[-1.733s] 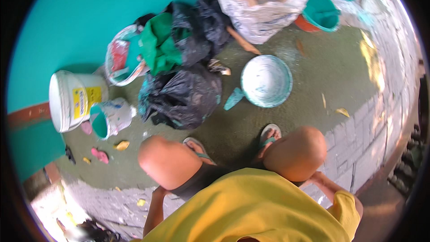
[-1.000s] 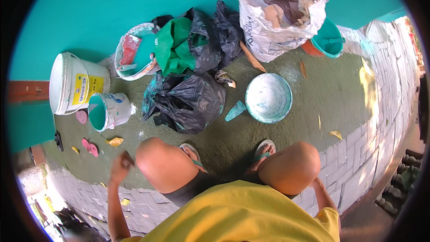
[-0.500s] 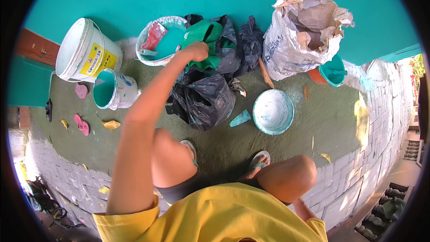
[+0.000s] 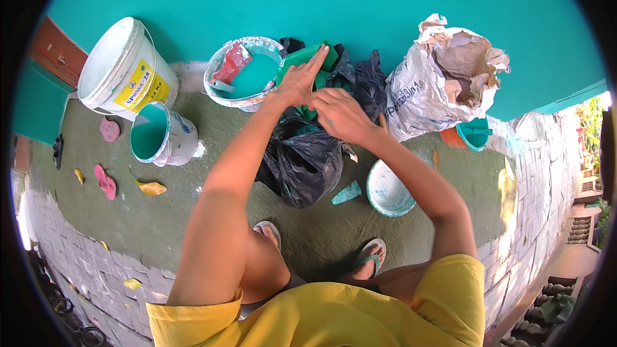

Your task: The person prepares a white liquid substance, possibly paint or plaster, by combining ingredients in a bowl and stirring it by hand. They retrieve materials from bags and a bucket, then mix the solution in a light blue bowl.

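Note:
My left hand (image 4: 301, 80) is on the crumpled green bag (image 4: 329, 60), its fingers long and pressed together over the material. My right hand (image 4: 333, 106) is curled beside the base of my left thumb, over the green material; what its fingertips pinch is hidden. Around them lie black plastic bags (image 4: 299, 167), and just left stands a wide bucket (image 4: 254, 77) of teal paint with a red tool at its rim.
A white lidded bucket (image 4: 138, 80), smaller paint bucket (image 4: 180, 138), paper sack (image 4: 418, 96), teal-orange bucket (image 4: 457, 136), whitened basin (image 4: 392, 193), teal scraper (image 4: 347, 191) and pink slipper (image 4: 105, 182) stand or lie before the teal wall (image 4: 257, 0).
My left arm rose from beside my knee to the green bag, its hand now farther forward with fingers extended. My right hand has come up from beside my right knee to join it.

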The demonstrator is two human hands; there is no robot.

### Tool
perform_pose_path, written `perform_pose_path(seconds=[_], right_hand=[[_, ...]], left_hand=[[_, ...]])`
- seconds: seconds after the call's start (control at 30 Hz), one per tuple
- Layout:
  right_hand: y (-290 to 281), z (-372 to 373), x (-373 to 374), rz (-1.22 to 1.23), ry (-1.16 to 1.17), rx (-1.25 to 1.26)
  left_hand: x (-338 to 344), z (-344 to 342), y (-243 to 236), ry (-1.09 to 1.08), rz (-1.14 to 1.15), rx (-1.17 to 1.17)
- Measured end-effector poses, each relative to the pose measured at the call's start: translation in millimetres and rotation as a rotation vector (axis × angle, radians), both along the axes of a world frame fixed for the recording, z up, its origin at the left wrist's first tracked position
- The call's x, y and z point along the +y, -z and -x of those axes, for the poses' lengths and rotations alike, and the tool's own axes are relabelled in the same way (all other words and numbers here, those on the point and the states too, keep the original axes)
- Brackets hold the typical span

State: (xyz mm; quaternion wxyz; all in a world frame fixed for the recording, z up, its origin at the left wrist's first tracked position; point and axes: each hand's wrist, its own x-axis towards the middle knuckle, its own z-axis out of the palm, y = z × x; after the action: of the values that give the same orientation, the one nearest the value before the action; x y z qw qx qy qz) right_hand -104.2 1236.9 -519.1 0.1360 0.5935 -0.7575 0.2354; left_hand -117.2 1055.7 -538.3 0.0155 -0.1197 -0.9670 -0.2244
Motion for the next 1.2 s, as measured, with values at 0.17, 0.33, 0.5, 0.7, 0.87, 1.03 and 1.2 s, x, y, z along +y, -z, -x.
perform_pose_path(seconds=[0.17,0.33,0.5,0.7,0.87,1.03,1.2], right_hand=[[43,30,13,-0.683,0.392,-0.118],[38,4,40,-0.848,0.68,-0.178],[11,3,42,-0.726,0.851,-0.328],[9,-5,37,-0.71,0.815,-0.215],[7,-16,31,-0.791,0.771,-0.203],[44,-10,47,-0.787,0.628,-0.028],[45,-9,39,-0.852,0.775,-0.234]], left_hand=[[-40,-10,14,0.0,0.078,0.139],[-52,-20,17,0.011,0.139,0.101],[-43,-18,5,0.043,0.176,0.044],[-37,-18,-2,0.077,0.242,-0.067],[-33,-15,-4,0.074,0.306,-0.202],[-28,-10,10,0.075,0.499,-0.115],[-48,-1,5,-0.068,0.286,-0.09]])
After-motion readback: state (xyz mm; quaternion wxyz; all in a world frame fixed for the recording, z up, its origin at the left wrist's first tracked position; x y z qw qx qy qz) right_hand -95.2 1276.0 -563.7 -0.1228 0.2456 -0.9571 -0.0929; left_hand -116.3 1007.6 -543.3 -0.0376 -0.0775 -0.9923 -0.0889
